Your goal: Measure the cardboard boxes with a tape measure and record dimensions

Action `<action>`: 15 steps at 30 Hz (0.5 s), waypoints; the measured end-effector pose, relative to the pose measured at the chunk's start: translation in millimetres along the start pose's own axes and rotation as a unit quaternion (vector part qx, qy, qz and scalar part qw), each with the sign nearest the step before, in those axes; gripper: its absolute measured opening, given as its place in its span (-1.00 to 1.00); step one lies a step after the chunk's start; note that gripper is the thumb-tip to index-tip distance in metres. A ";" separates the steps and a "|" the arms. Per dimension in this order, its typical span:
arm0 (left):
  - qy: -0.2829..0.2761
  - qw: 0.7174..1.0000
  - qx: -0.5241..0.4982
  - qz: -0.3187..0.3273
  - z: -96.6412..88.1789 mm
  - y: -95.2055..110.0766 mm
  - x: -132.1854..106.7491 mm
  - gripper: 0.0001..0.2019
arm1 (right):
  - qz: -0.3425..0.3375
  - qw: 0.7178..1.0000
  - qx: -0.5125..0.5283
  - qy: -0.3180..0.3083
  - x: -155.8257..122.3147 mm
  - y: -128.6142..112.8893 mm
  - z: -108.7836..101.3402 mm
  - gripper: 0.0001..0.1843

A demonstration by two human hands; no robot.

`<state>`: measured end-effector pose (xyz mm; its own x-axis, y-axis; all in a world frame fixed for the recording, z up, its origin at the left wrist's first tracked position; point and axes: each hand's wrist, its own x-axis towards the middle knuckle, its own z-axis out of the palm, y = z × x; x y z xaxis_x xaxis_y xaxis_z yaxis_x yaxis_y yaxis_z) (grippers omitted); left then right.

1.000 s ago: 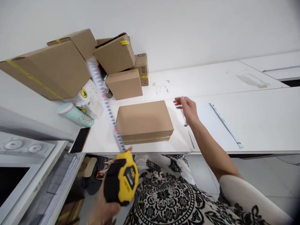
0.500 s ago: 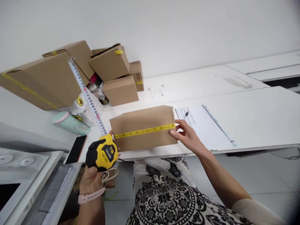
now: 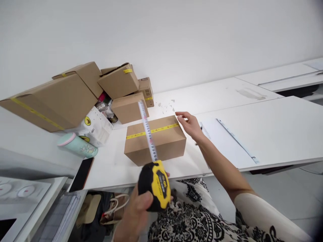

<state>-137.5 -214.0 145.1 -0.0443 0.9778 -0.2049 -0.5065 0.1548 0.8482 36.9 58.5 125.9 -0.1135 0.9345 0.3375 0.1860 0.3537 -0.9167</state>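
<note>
Left hand [image 3: 133,210]: clenched round the black-and-yellow tape measure [image 3: 156,186], thumb on the black side of the casing, a fingertip showing past the far side; hand is blurred
Tape measure: in the left hand, lower middle of view, in front of the near table edge
Blade [image 3: 148,133]: out of the casing, runs up and away, crosses the taped box [image 3: 170,148] in view, tip overlaps the plain box [image 3: 123,109] behind; cannot tell if it touches either
Right hand [image 3: 190,126]: fingers loosely bent and spread, grasping nothing, tips by the far right top corner of the taped box; touching or just apart, cannot tell
Taped box: on the white table [image 3: 108,171], near the front edge, between the two hands; yellow tape [image 3: 165,128] runs lengthwise along the top
Paper side: white sheet [image 3: 224,148] right of the taped box, pale blue strip [image 3: 237,140] lying slantwise along its right part; pen [image 3: 201,127] mostly hidden by the right hand
Box pile: large carton [image 3: 55,101] at left, tilted carton [image 3: 118,80] above the plain box, small printed carton [image 3: 145,91] just behind
Left end: avocado-print box [image 3: 98,126], mint bottle [image 3: 78,145] lying in front of it, dark flat slab [image 3: 82,174] near the table corner
</note>
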 end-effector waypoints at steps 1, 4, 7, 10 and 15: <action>-0.012 1.000 -0.012 -0.026 6.8 -7.2 -4.6 -0.32 | -0.031 0.999 -0.011 -0.008 8.1 -2.3 1.1 -0.62; -0.054 0.994 -0.032 -0.086 22.4 -17.0 -10.4 -0.30 | -0.080 0.994 -0.039 -0.056 31.0 -7.9 9.2 -0.63; -0.076 0.990 -0.046 -0.113 30.1 -17.7 -9.0 -0.30 | -0.061 0.990 -0.041 -0.123 48.0 -8.9 23.3 -0.64; -0.067 0.990 -0.047 -0.113 32.5 -19.7 -6.7 -0.38 | -0.046 0.985 -0.061 -0.157 58.7 -7.4 36.2 -0.68; -0.059 0.991 -0.031 -0.118 36.5 -20.0 -6.9 -0.48 | -0.034 0.978 -0.107 -0.175 67.2 -11.3 46.7 -0.72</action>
<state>-95.7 -218.7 147.4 0.1802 0.9257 -0.3327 -0.5427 0.3757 0.7512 -18.4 115.4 149.0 -0.4537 0.8499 0.2681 0.3612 0.4504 -0.8165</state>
